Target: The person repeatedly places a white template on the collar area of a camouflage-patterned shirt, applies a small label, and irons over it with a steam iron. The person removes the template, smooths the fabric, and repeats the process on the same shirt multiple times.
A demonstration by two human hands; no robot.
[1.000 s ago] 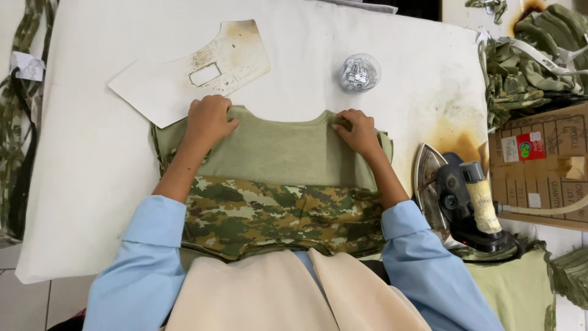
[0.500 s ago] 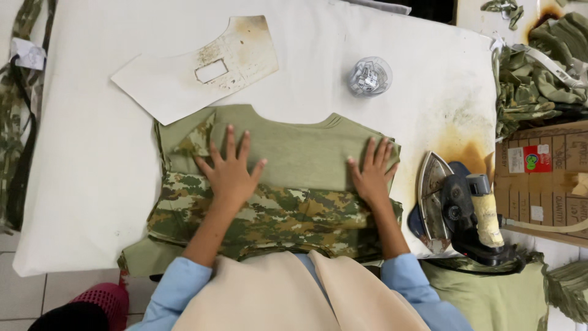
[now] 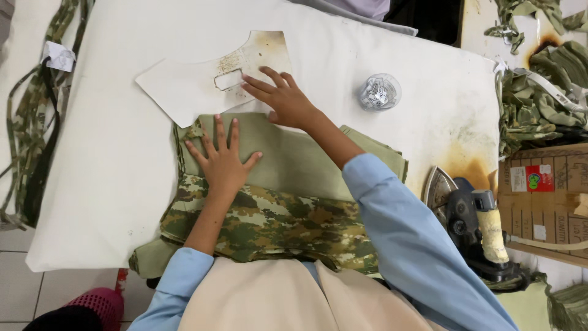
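Reaching across the desk (image 3: 92, 184), the right hand (image 3: 285, 101) has left the olive and camouflage garment piece (image 3: 288, 202), where it lay flat half a second ago, and now rests its open, spread fingers (image 3: 260, 78) on the scorched white paper template (image 3: 202, 86) just beyond the fabric's top edge. The left hand (image 3: 223, 162) stays flat on the olive panel, fingers splayed, gripping nothing, pinning the cloth in place. Smoothing appears finished; the template seems to be the next concern. A clear round container (image 3: 380, 92) and an iron (image 3: 471, 220) sit at the right.
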